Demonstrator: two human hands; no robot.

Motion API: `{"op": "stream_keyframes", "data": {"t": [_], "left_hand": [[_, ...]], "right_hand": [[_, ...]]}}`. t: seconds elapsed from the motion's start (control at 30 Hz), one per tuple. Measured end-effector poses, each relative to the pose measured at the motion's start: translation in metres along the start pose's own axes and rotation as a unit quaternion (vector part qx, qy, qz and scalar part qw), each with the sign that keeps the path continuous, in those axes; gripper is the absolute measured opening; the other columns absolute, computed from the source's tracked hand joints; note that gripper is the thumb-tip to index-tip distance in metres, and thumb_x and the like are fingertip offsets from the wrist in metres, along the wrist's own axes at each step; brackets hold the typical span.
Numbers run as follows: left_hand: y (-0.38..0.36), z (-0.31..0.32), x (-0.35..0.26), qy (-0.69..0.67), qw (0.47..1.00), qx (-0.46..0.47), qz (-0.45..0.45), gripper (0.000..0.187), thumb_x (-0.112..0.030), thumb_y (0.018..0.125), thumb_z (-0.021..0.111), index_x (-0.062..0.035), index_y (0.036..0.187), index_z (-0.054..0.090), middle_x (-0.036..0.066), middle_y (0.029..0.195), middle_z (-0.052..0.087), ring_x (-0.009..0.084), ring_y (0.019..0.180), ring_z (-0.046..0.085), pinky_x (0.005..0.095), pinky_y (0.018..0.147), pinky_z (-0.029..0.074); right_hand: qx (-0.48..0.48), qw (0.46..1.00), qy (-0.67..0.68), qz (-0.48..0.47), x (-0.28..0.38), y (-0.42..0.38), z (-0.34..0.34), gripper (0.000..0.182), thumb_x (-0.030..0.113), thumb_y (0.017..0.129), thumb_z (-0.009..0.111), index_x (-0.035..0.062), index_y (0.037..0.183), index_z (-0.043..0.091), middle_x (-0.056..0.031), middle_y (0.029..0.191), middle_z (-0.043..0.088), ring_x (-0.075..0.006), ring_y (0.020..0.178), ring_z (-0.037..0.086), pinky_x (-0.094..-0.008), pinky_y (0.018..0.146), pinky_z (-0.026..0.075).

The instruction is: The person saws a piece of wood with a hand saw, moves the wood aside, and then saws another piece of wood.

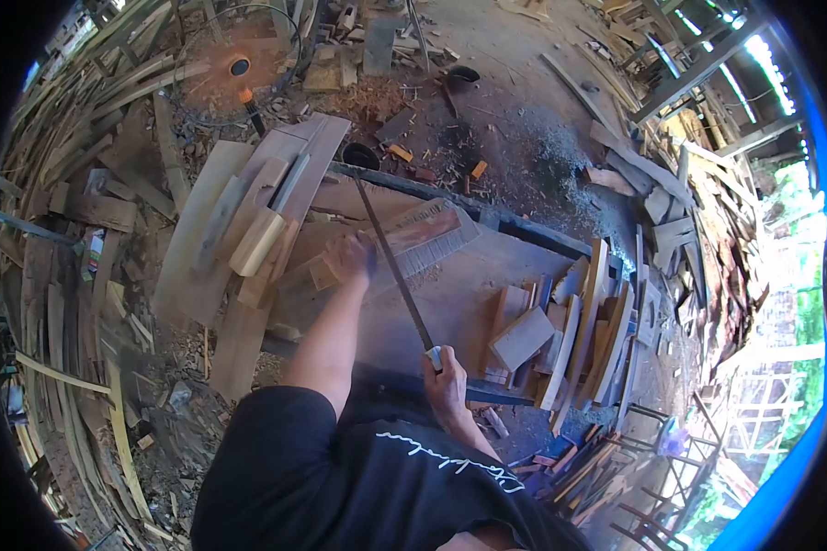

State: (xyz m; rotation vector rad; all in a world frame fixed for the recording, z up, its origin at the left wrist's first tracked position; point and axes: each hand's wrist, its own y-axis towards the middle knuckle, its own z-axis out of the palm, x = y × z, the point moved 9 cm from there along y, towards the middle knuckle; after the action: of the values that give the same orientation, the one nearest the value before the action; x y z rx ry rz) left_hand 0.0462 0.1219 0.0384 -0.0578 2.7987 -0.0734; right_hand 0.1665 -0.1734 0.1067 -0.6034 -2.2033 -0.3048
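My right hand (446, 375) is closed around the pale handle of a hand saw (393, 262). Its long, narrow dark blade slants away up and to the left, passing over a wooden board (436, 241) on the workbench (386, 326). A row of close parallel lines runs along the board's far part. Reaching forward, my left hand (349, 257) rests on the wood just left of the blade; its fingers are blurred.
Planks and blocks (259, 243) are piled left of the bench. More cut pieces (524, 340) stand at its right end. A dark bucket (361, 156) sits beyond the bench edge, near orange blocks (400, 152). A round orange-topped machine (239, 69) stands farther back.
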Motion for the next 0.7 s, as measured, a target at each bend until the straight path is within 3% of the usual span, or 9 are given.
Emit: {"op": "stream_keyframes", "data": {"t": [0.4, 0.47, 0.6, 0.7], "left_hand": [[0.004, 0.011, 0.006, 0.024, 0.999, 0.02, -0.041, 0.033, -0.031, 0.087, 0.051, -0.0105, 0.108, 0.065, 0.012, 0.106, 0.069, 0.0305, 0.107, 0.06, 0.0477, 0.091, 0.043], [0.002, 0.005, 0.004, 0.018, 0.999, -0.029, -0.031, 0.032, -0.03, 0.087, 0.052, -0.0105, 0.11, 0.064, 0.012, 0.108, 0.068, 0.0315, 0.107, 0.059, 0.0482, 0.091, 0.043], [-0.001, 0.007, 0.0, 0.032, 0.999, 0.027, -0.023, 0.033, -0.029, 0.087, 0.052, -0.0111, 0.112, 0.063, 0.012, 0.111, 0.067, 0.0323, 0.108, 0.059, 0.0483, 0.092, 0.043], [0.007, 0.007, 0.002, 0.026, 0.999, -0.01, -0.022, 0.031, -0.029, 0.087, 0.053, -0.0122, 0.111, 0.063, 0.012, 0.112, 0.066, 0.0319, 0.108, 0.059, 0.0479, 0.092, 0.043]], "right_hand": [[0.018, 0.996, -0.089, -0.011, 0.019, -0.01, -0.016, 0.024, 0.019, 0.091, 0.068, 0.0037, 0.1, 0.052, -0.0214, 0.085, 0.061, -0.0424, 0.073, 0.063, -0.0475, 0.061, 0.051], [0.034, 0.996, -0.084, 0.023, 0.015, -0.006, -0.01, 0.024, 0.019, 0.091, 0.067, 0.0042, 0.102, 0.052, -0.021, 0.085, 0.061, -0.0425, 0.074, 0.063, -0.0478, 0.061, 0.051], [0.015, 0.996, -0.086, 0.011, 0.022, 0.043, 0.032, 0.022, 0.02, 0.092, 0.066, 0.0049, 0.101, 0.052, -0.0202, 0.085, 0.061, -0.043, 0.074, 0.063, -0.0487, 0.062, 0.052], [0.016, 0.997, -0.075, 0.001, 0.026, 0.06, 0.043, 0.021, 0.019, 0.092, 0.065, 0.0055, 0.1, 0.052, -0.0195, 0.085, 0.061, -0.0435, 0.075, 0.062, -0.0495, 0.062, 0.051]]}}
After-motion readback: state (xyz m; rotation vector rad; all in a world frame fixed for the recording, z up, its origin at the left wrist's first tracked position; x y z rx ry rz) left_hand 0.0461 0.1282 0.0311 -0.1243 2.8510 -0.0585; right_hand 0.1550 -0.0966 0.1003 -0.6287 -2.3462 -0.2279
